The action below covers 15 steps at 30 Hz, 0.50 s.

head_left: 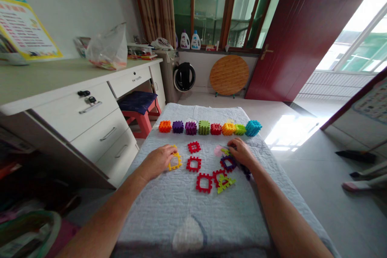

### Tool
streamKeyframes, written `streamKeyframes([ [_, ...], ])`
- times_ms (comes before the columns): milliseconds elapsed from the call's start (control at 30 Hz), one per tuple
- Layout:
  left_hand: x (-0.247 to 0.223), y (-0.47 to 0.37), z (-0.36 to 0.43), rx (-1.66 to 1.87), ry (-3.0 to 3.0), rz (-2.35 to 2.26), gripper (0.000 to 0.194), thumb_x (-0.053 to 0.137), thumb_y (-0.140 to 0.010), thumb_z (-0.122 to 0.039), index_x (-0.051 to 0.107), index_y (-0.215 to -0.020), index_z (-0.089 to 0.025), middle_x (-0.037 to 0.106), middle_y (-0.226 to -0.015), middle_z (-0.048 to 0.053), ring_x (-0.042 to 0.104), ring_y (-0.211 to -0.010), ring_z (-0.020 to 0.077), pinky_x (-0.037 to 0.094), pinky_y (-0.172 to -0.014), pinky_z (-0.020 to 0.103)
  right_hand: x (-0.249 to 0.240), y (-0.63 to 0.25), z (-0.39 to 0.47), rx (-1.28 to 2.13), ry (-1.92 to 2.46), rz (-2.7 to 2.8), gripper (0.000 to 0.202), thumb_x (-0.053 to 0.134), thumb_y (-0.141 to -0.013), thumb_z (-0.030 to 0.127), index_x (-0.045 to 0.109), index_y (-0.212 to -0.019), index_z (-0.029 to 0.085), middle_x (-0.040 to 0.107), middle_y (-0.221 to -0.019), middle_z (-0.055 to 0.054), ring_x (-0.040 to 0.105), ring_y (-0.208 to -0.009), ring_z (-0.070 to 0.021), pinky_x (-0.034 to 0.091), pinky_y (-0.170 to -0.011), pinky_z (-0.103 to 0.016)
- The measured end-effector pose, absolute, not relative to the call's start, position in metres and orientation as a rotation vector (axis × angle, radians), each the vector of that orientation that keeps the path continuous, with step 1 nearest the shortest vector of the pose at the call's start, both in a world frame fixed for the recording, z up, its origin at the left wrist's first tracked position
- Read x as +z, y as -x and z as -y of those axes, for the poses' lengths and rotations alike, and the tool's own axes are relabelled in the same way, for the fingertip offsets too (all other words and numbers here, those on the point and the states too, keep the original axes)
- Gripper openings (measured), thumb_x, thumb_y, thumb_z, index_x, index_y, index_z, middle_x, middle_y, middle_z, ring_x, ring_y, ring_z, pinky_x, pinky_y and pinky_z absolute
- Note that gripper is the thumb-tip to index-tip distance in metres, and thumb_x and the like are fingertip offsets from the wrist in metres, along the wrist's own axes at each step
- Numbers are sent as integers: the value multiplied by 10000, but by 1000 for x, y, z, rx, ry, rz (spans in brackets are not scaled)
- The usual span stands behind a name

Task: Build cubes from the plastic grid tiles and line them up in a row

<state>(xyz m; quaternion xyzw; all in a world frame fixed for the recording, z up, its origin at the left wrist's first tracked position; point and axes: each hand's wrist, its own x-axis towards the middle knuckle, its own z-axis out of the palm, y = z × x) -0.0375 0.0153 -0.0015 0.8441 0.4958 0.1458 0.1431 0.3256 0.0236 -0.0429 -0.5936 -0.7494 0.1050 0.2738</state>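
Note:
My left hand (160, 159) has its fingers closed on a yellow square frame (175, 167) at the left of the cloth. My right hand (241, 151) is over the pieces on the right, beside a dark blue frame (228, 163) and a lime piece (225, 151); what its fingertips hold is hidden. Between the hands lie a small red piece (194, 147) and a red frame (194, 164). Nearer me are another red frame (204, 183) and a lime triangle (225, 184) overlapping a red piece (218, 175).
Across the far part of the cloth-covered table (181, 217) runs a row of coloured blocks, from an orange block (165, 126) to a blue block (253, 128). A white desk (90, 109) and a stool (139, 105) stand left. A red door (287, 28) is at the right.

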Motion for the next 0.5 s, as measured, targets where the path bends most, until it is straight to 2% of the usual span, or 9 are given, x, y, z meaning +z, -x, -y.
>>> streamKeyframes([
  [67,-2,37,-13,480,-2534,-1453,301,415,-859,-145,673,-1010,-183,662,-1028,89,601,-969,215,437,-912,334,-43,-325,-23,282,1591,2022,156,516,-736,134,635,-835,152,592,-855,-66,558,-799,-181,433,-771,-294],
  [167,0,39,-5,489,-2559,-1496,253,483,-862,-217,661,-1039,-189,641,-1004,81,582,-964,223,432,-918,352,-43,-326,-23,284,1585,2029,144,517,-745,145,632,-830,159,594,-852,-64,554,-796,-182,430,-763,-295],
  [267,1,40,2,352,-2548,-1493,312,633,-768,-332,660,-1047,-195,626,-999,76,573,-967,243,436,-900,353,-43,-326,-24,295,1576,2033,135,515,-756,156,628,-828,167,594,-853,-60,550,-800,-181,431,-768,-296],
  [333,0,39,3,280,-2539,-1493,373,686,-708,-349,660,-1046,-193,615,-1015,81,568,-980,254,433,-898,352,-44,-327,-24,293,1576,2033,137,515,-755,158,628,-832,168,593,-854,-60,551,-807,-183,432,-776,-299],
  [500,-3,35,-2,243,-2499,-1505,366,692,-678,-339,655,-1012,-195,596,-1019,78,558,-995,250,428,-891,334,-45,-328,-25,285,1590,2032,143,514,-751,157,631,-834,161,592,-858,-64,555,-812,-184,433,-782,-298],
])
